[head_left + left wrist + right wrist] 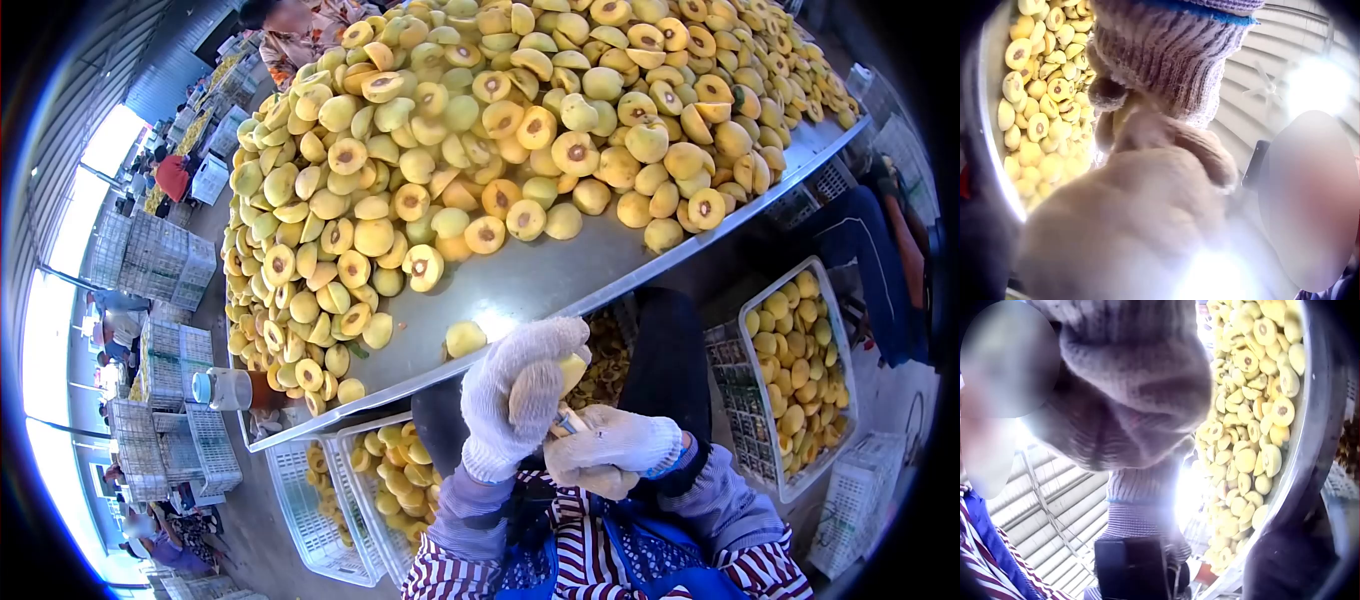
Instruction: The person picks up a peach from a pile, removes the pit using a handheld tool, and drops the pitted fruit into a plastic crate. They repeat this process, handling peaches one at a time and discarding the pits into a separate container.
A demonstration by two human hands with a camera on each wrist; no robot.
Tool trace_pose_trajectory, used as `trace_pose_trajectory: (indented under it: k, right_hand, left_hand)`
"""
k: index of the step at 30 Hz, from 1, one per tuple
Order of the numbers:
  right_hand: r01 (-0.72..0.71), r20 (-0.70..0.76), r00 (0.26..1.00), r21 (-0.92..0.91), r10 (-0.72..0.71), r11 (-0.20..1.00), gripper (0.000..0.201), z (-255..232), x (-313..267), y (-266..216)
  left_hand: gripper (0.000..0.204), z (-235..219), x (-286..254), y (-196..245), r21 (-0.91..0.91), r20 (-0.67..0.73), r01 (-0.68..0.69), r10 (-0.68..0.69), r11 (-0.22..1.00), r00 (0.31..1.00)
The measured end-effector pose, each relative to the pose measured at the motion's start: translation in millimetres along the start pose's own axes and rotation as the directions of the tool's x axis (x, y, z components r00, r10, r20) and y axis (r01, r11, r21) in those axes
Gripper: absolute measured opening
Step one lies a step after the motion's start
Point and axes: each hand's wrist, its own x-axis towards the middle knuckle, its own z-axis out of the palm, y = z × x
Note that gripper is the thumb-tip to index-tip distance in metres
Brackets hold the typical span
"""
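Note:
Both hands wear whitish knit gloves and meet over the lap, just off the near edge of the metal table (520, 285). The left hand (515, 395) grips a yellow peach (573, 371), mostly hidden behind its fingers and thumb. In the right hand (615, 450) is a small short tool (570, 421) with a pale shaft, pointing up at the peach; its working end is hidden. The left wrist view shows the gloved hands (1141, 169) close and blurred, with a sliver of yellow between them. The right glove (1135, 394) fills the upper right wrist view.
Halved peaches (440, 130) heap over the table, one lying alone (464, 339) near its raised rim. A blue-lidded bottle (228, 389) lies at the left corner. Peach-filled crates stand left (340, 500) and right (845, 370) of the knees. Another person (300, 45) sits across.

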Motion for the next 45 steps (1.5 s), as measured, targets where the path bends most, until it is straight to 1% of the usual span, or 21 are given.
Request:
trace_pose_trajectory:
  k: [3, 6, 7, 9, 11, 13, 14, 15, 16, 17, 20, 21, 23, 27, 30, 33, 36, 37, 38, 39, 45]
  right_hand:
    - [0.105, 0.082, 0.991, 0.044, -0.108, 0.994, 0.025, -4.1, 7.1, 16.1]
    - [-0.083, 0.202, 0.971, -0.208, 0.126, 0.975, 0.024, 11.2, -1.3, -2.9]
    - [-0.123, 0.257, 0.949, -0.236, 0.184, 0.964, 0.025, 16.1, -1.8, -10.5]
    - [-0.123, 0.115, 0.98, -0.297, 0.163, 0.947, 0.027, 15.9, -5.7, -9.8]
    - [-0.075, 0.117, 0.988, -0.229, 0.104, 0.97, 0.027, 0.4, -8.1, 1.8]
    - [-0.078, 0.076, 0.992, -0.232, 0.098, 0.97, 0.027, -3.4, -6.9, 3.3]
    - [-0.108, 0.029, 0.992, -0.268, 0.12, 0.957, 0.026, 0.0, -8.7, 0.5]
    - [-0.135, -0.02, 0.991, -0.303, 0.136, 0.943, 0.026, 2.0, -8.4, -1.9]
    - [-0.121, -0.016, 0.992, -0.277, 0.122, 0.953, 0.024, 3.7, -4.7, -0.6]
    - [-0.118, 0.005, 0.992, -0.274, 0.124, 0.955, 0.024, 5.0, -0.1, 0.7]
    - [-0.149, 0.029, 0.985, -0.357, 0.17, 0.922, 0.027, 8.4, 18.4, 1.1]
    - [-0.161, -0.014, 0.986, -0.376, 0.169, 0.912, 0.028, 14.9, 20.0, -1.7]
    - [-0.185, -0.106, 0.982, -0.414, 0.155, 0.891, 0.031, 28.2, 18.1, -9.3]
    - [-0.182, -0.105, 0.983, -0.371, 0.154, 0.911, 0.039, 11.0, 14.4, -3.9]
    - [-0.179, -0.221, 0.969, -0.331, 0.108, 0.926, 0.034, 8.5, 7.9, -1.3]
    - [-0.147, -0.259, 0.963, -0.275, 0.074, 0.95, 0.026, 8.9, 13.9, -2.0]
    - [-0.093, -0.267, 0.964, -0.301, 0.009, 0.949, 0.028, 12.8, 21.1, -7.7]
    - [-0.102, -0.299, 0.954, -0.319, 0.002, 0.942, 0.031, 12.8, 22.2, -8.3]
    - [-0.112, -0.33, 0.944, -0.335, -0.005, 0.935, 0.036, 12.8, 23.4, -8.7]
    - [-0.082, -0.352, 0.935, -0.323, -0.039, 0.943, 0.036, 13.4, 24.8, -8.5]
    - [0.007, -0.456, 0.865, -0.407, -0.21, 0.913, 0.035, 21.9, 32.7, -12.7]
  left_hand:
    - [0.05, 6.1, -5.8, -0.4, -0.248, -0.029, 0.053, -0.062, 0.967, 0.998]
    - [0.06, 11.0, 0.6, 15.3, -0.638, 0.025, 0.432, -0.543, 0.638, 0.839]
    - [0.062, 4.9, -2.6, 9.7, -0.641, -0.01, 0.422, -0.557, 0.641, 0.831]
    - [0.066, -15.7, -14.5, -5.4, -0.644, -0.068, 0.412, -0.584, 0.645, 0.809]
    - [0.064, -48.0, -37.1, -19.6, -0.535, -0.253, 0.328, -0.518, 0.778, 0.817]
    - [0.059, -86.8, -63.9, -29.7, -0.344, -0.53, 0.298, -0.446, 0.89, 0.721]
    - [0.053, -117.4, -85.8, -52.5, -0.179, -0.632, 0.34, -0.373, 0.923, 0.679]
    - [0.04, -143.0, -99.6, -51.2, 0.086, -0.687, 0.657, -0.433, 0.749, 0.583]
    - [0.034, -161.0, -117.3, -63.3, 0.585, -0.637, 0.624, -0.184, 0.518, 0.749]
    - [0.03, -171.5, -129.5, -73.1, 0.892, -0.441, 0.44, -0.014, 0.103, 0.897]
    - [0.031, -147.6, -94.5, -75.5, 0.836, -0.453, 0.395, 0.073, 0.381, 0.889]
    - [0.032, -139.2, -77.3, -83.1, 0.642, -0.49, 0.465, -0.139, 0.609, 0.86]
    - [0.035, -113.5, -40.7, -91.6, 0.659, -0.325, 0.381, -0.211, 0.649, 0.922]
    - [0.034, -110.1, 14.3, -139.8, 0.846, -0.166, 0.349, -0.425, 0.402, 0.89]
    - [0.038, -120.7, 34.5, -165.2, 0.861, -0.29, 0.396, -0.333, 0.318, 0.897]
    - [0.044, -106.3, 39.7, -141.4, 0.945, -0.204, 0.287, -0.405, 0.155, 0.891]
    - [0.046, -125.6, 36.5, -159.2, 0.726, -0.322, 0.495, -0.4, 0.478, 0.858]
    - [0.048, -129.7, 33.1, -160.7, 0.316, -0.248, 0.571, -0.515, 0.757, 0.82]
    - [0.05, -133.6, 26.9, -161.5, -0.182, -0.123, 0.561, -0.585, 0.807, 0.802]
    - [0.052, -135.1, 20.8, -162.0, -0.636, 0.019, 0.467, -0.593, 0.614, 0.805]
    - [0.069, -74.1, -8.2, -85.4, -0.777, 0.17, 0.421, -0.488, 0.468, 0.856]
